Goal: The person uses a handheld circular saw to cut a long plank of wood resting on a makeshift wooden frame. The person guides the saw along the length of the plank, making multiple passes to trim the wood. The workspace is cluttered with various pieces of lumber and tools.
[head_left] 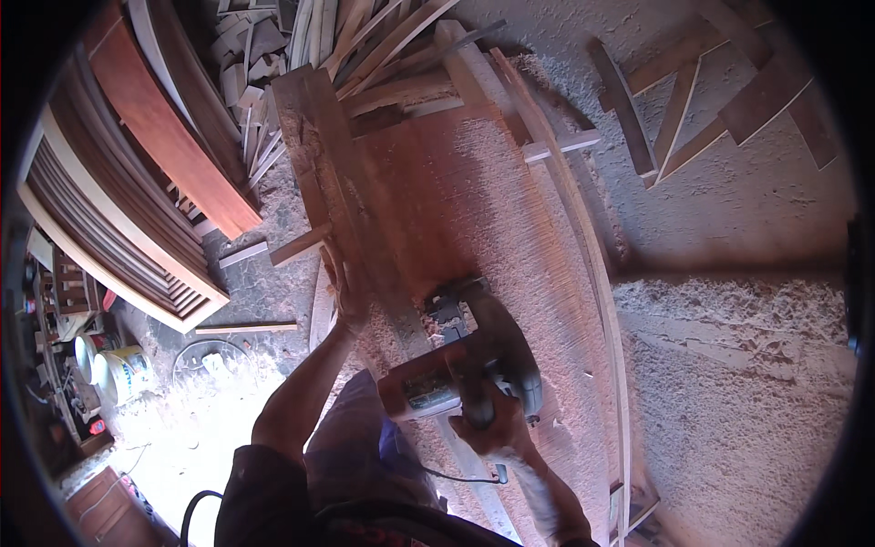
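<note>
My right hand is wrapped around the rear handle of a dark circular saw. The saw rests on a wide reddish-brown wooden board coated with sawdust, its motor housing pointing left. A long narrow plank runs lengthwise along the board's left side. At that plank's left edge my left hand takes hold of the wood, with its fingers partly hidden. The saw's blade cannot be seen. A dark cord hangs near the saw's back end.
A thin curved strip follows the board's right edge. Offcuts pile up at the far end. Slatted wooden frames lean at the left, near white buckets. Loose wood pieces and thick sawdust cover the floor at right.
</note>
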A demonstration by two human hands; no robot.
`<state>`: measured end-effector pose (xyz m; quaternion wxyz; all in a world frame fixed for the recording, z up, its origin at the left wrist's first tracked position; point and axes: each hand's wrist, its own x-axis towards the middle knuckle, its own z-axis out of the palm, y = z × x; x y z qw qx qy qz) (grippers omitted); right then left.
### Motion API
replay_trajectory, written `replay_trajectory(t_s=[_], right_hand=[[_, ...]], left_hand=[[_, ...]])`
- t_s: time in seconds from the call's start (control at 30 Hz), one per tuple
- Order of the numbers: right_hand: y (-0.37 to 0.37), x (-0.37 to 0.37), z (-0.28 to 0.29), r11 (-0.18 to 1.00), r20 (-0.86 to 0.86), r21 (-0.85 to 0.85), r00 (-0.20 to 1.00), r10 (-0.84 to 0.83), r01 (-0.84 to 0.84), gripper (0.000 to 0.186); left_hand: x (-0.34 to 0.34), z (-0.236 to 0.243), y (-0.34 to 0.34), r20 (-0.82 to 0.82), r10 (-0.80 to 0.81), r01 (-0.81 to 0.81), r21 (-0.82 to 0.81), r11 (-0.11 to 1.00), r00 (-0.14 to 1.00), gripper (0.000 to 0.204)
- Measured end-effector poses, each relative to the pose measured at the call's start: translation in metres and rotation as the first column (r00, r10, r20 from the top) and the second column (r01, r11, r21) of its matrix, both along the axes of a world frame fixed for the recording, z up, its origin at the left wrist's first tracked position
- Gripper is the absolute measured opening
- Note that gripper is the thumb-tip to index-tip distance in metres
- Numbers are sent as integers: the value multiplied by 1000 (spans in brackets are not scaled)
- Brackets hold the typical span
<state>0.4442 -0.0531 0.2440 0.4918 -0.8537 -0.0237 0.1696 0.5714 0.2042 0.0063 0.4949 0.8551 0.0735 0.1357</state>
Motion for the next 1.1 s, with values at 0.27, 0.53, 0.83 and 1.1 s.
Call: replay_trajectory(t_s=[0.27, 0.53, 0.83, 1.1], right_hand=[[8, 14, 4, 999, -44, 29, 999, -18, 19, 49], [11, 27, 2, 998, -1, 66, 1000, 22, -22, 41], [24, 49, -3, 996, -55, 86, 998, -16, 20, 41], [36, 70, -6, 997, -102, 71, 994, -36, 43, 41]], left_hand=[[1, -31, 13, 148, -40, 6, 221, 975, 988, 55], [-10, -9, 7, 143, -23, 14, 68, 998, 989, 53], [-8, -38, 13, 190, -18, -11, 151, 988, 982, 54], [-7, -33, 9, 141, -9, -17, 179, 984, 990, 57]])
